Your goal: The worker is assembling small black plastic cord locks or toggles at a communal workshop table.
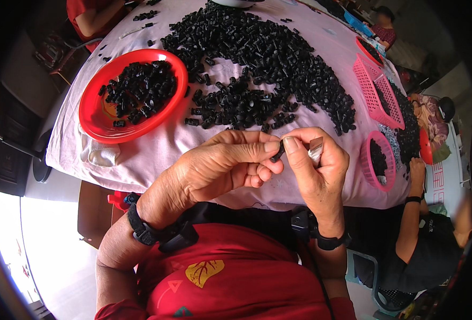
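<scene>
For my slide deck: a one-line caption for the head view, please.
Left hand and right hand pinch a small black plastic piece near a round red plastic plate.

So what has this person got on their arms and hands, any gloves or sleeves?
No gloves: both hands are bare. The left hand has a black strap round its wrist with a chunky black block clipped to it. The right hand wears a similar black band with a black device on the inner side. The forearms are uncovered; a red shirt with a yellow leaf print shows below.

Occlusions and limits, head view.
Small black part (277, 153) mostly covered by fingertips (291, 145); shape indeterminate. Silvery piece (316, 148) half hidden in right hand (317, 170).
</scene>
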Tool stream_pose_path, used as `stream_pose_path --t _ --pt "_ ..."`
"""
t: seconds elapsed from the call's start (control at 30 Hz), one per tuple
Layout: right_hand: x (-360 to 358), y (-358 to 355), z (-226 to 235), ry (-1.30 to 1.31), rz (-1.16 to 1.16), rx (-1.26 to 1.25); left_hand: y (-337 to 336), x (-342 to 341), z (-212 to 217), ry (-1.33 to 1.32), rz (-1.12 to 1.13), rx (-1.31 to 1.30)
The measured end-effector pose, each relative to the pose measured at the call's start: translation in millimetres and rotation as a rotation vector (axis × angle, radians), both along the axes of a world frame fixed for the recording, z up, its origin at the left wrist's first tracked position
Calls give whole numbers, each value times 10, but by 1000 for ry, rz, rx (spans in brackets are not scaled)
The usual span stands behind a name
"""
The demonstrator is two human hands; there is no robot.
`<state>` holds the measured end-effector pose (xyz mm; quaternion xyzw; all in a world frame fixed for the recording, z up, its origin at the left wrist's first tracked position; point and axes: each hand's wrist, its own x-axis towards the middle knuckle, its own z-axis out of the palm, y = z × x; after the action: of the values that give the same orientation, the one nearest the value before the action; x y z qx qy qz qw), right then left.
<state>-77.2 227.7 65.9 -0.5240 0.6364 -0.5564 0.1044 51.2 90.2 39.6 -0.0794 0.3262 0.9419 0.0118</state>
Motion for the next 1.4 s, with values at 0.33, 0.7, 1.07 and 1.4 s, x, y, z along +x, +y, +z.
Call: stream_pose_path --t 0.33,0.7,1.07,1.4 --pt "-43 60 -29 211 -22 88 -20 10 -70 87 -7 52" --pt "-17 17 -36 416 -113 163 2 17 -45 35 37 8" --pt "-23 9 -84 420 -117 138 22 -4 -27 -10 53 58" --pt "-43 20 -91 472 -134 172 48 -9 -31 -13 70 51"
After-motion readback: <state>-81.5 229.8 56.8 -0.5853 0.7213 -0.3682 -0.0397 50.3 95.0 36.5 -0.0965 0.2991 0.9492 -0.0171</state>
